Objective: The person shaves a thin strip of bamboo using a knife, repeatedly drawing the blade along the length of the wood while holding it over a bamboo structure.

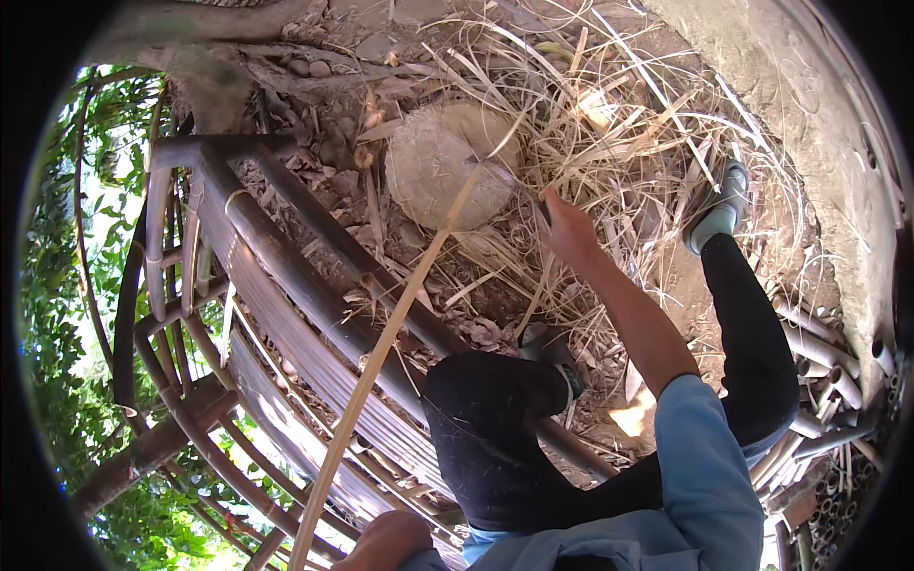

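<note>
A long, pale bamboo strip (386, 338) slants from the lower edge up to a round stone-like block (428, 167) on the ground. My right hand (571, 228), arm stretched forward, is closed round the dark handle of a knife. The knife's blade (505, 176) meets the far end of the strip over the block, where a thin curved sliver (509, 135) stands out beyond it. My left hand (388, 540) is low at the lower edge, bent toward the near part of the strip. Its fingers are out of sight, so its grip does not show.
Dry shavings (609, 143) lie heaped beyond and right of the block. A dark bamboo bench (314, 285) runs along my left, with leaves behind it. My legs (505, 438) are spread. Cut bamboo poles (819, 347) lie at right, below a pale wall (790, 114).
</note>
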The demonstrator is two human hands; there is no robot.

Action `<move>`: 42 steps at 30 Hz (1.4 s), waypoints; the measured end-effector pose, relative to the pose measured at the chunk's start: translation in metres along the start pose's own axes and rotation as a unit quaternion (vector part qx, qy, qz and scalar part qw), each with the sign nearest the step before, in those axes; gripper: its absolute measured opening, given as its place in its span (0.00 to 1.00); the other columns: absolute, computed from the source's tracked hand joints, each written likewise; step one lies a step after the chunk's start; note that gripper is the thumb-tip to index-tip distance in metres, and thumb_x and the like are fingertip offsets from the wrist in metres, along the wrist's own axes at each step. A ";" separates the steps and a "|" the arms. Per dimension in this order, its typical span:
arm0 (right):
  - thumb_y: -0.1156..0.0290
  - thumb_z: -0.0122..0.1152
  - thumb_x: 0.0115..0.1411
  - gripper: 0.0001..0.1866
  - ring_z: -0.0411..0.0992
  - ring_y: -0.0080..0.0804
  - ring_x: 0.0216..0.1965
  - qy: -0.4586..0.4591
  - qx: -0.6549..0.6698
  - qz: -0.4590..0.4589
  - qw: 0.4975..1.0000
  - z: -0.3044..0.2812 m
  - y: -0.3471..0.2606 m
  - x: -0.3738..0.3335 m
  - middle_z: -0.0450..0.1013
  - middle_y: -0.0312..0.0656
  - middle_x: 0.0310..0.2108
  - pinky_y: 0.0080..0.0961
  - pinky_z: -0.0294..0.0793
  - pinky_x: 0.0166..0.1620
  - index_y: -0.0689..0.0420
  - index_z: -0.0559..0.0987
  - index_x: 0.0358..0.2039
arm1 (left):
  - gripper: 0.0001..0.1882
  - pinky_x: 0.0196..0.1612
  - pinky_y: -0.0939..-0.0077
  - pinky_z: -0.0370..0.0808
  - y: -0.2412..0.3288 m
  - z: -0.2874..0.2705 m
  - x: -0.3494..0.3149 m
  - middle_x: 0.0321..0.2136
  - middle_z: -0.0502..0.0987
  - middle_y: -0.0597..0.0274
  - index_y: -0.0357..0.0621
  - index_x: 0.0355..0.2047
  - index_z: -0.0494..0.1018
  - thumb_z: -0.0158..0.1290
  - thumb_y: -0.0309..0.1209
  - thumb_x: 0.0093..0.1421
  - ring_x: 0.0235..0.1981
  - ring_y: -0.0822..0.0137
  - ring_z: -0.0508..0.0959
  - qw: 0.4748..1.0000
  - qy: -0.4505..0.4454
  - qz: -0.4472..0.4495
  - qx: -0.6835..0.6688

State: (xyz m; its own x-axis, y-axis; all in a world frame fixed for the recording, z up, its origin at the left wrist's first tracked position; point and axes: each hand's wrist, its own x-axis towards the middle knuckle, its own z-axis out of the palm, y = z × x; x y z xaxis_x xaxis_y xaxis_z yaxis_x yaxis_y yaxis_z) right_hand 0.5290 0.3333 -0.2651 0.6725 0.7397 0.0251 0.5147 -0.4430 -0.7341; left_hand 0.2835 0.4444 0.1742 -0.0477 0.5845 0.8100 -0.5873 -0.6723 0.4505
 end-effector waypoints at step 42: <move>0.64 0.67 0.61 0.15 0.79 0.41 0.27 -0.060 -0.004 0.100 0.993 -0.088 -0.072 0.000 0.77 0.49 0.25 0.39 0.75 0.31 0.62 0.75 0.40 | 0.11 0.18 0.78 0.62 0.127 -0.019 0.159 0.14 0.58 0.71 0.37 0.49 0.65 0.43 0.30 0.71 0.17 0.76 0.62 0.998 -0.051 0.036 -0.030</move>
State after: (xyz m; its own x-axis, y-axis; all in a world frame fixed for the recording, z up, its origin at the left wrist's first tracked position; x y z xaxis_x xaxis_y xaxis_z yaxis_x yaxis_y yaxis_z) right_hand 0.5387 0.3204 -0.1527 0.6939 0.6914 -0.2011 0.3816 -0.5900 -0.7115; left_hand 0.1863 0.4603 0.3532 -0.0107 0.4832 0.8754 -0.6322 -0.6816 0.3685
